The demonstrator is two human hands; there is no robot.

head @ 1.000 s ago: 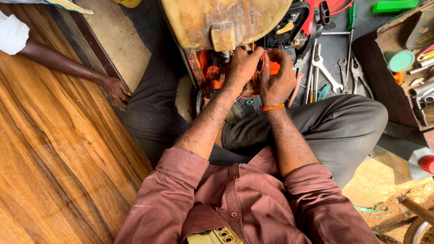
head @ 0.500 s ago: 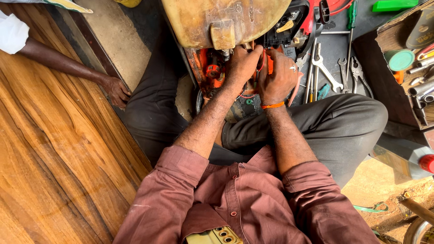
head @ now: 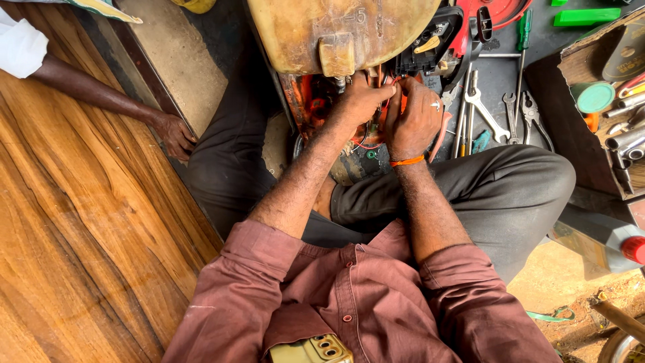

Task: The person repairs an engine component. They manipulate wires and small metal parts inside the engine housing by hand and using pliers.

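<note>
An orange small engine (head: 316, 101) sits on the floor between my crossed legs, under a yellowed plastic tank (head: 336, 30). My left hand (head: 359, 104) and my right hand (head: 418, 119) are pressed side by side against the engine's upper right part, fingers curled into it near some thin wires. What the fingertips pinch is hidden. An orange thread band circles my right wrist.
Wrenches and pliers (head: 500, 111) lie on the dark floor to the right. A wooden box (head: 605, 94) of tools and cans stands at the far right. Another person's hand (head: 176, 134) rests on the wooden board (head: 74, 235) at left.
Both hands stay on the engine and have shifted only slightly, fingers working close together. The other person's hand has not moved.
</note>
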